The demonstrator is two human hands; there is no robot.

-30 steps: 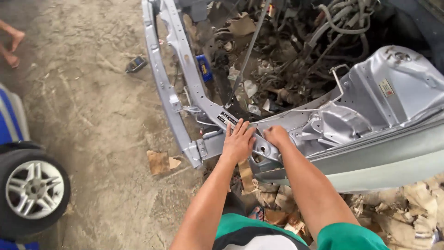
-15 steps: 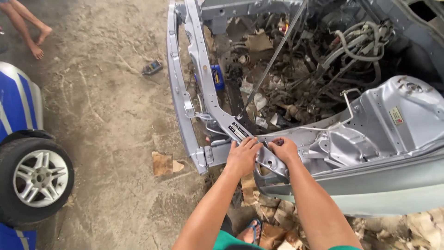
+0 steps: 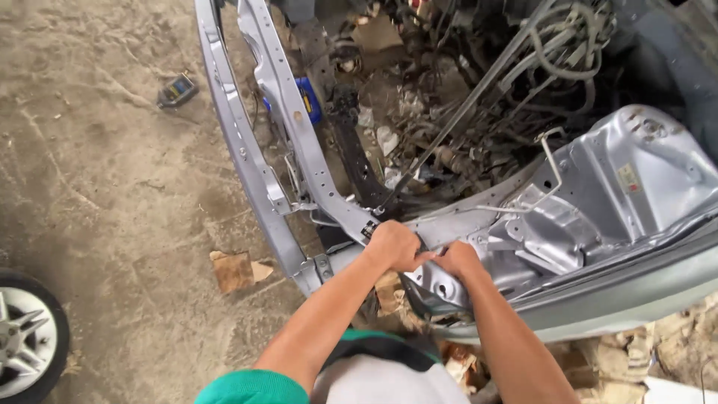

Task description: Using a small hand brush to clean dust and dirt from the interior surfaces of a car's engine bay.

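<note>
A stripped silver car front frame (image 3: 288,112) runs from the top of the view down to a corner in front of me. My left hand (image 3: 393,245) rests on that corner with its fingers curled over the metal. My right hand (image 3: 458,260) lies just beside it on the silver inner fender panel (image 3: 598,202), fingers bunched and touching the left hand's fingertips. Whatever sits between the two hands is hidden by the fingers. Both forearms reach in from the bottom; the left one ends in a green sleeve (image 3: 247,385).
The open engine bay holds grey hoses (image 3: 568,45), a long thin rod (image 3: 464,112), a blue object (image 3: 308,97) and debris. A car wheel (image 3: 22,337) is at the lower left. On the dirt ground lie a cardboard scrap (image 3: 233,269) and a small dark device (image 3: 177,90). Torn cardboard (image 3: 673,352) lies at the lower right.
Both hands lay flat with spread fingers on the frame; now their fingers are curled and the hands touch. The view has shifted, and another person's bare feet have left it.
</note>
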